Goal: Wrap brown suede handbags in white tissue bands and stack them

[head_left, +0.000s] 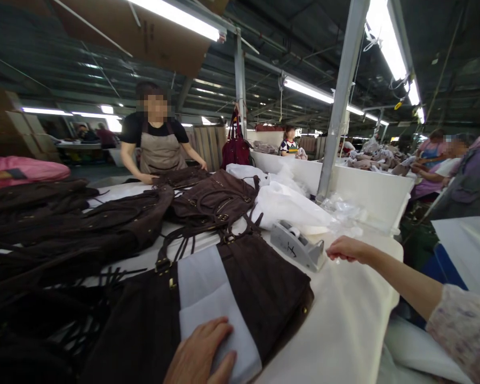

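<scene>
A dark brown handbag (260,282) lies flat in front of me, with a strip of white paper (208,282) wrapped across its middle. My left hand (204,352) rests on the paper's lower part, fingers stretched and flat. To the right of the bag stands a grey tape dispenser (294,245) with a dark mark on its side. My right hand (348,249) is at the dispenser's cutting end, its fingers pinched together. Whether a piece of tape is between those fingers is too small to make out. The bag's handles and straps point away from me.
More brown bags (124,218) are heaped on the left and at the back of the white table (336,320). Clear and white plastic wrapping (288,202) lies behind the dispenser, near a metal post (340,106). Across the table a person in an apron (160,149) handles a bag.
</scene>
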Tool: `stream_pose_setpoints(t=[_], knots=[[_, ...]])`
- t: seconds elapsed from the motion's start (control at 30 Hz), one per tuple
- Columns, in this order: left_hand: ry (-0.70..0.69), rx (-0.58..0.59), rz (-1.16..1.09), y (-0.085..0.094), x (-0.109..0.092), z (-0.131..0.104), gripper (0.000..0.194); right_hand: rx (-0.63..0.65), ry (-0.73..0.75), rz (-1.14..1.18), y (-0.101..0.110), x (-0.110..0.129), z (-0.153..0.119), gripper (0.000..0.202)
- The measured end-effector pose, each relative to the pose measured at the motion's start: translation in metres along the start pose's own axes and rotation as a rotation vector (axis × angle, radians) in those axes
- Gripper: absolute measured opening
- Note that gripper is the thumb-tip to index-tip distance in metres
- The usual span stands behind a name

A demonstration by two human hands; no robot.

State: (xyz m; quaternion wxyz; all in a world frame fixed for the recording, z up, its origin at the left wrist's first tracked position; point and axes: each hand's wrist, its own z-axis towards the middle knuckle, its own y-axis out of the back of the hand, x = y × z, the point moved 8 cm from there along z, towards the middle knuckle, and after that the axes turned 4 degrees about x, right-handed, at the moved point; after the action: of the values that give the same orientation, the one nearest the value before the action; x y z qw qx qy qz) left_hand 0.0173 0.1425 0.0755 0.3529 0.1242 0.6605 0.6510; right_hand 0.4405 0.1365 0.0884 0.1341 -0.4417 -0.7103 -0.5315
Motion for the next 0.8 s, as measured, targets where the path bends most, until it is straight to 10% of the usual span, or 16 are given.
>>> stream_pose_setpoints(t=[0.17, 0.33, 0.53, 0.8], knots=[[0.036, 0.06, -0.006, 0.001, -0.02, -0.008, 0.038, 0.278, -0.001, 0.128, -0.079, -0.004, -0.045, 0.019], [0.054, 0.05, -0.063, 0.004, -0.031, -0.013, 0.035, 0.772, 0.126, 0.6, -0.18, 0.097, -0.093, 0.023], [0.053, 0.082, -0.06, 0.003, -0.033, -0.015, 0.031, 0.509, 0.246, 0.49, -0.238, 0.172, -0.019, 0.024], [0.08, 0.098, 0.064, 0.005, -0.037, -0.001, 0.024, 0.407, 0.356, 0.351, -0.264, 0.175, 0.022, 0.018]])
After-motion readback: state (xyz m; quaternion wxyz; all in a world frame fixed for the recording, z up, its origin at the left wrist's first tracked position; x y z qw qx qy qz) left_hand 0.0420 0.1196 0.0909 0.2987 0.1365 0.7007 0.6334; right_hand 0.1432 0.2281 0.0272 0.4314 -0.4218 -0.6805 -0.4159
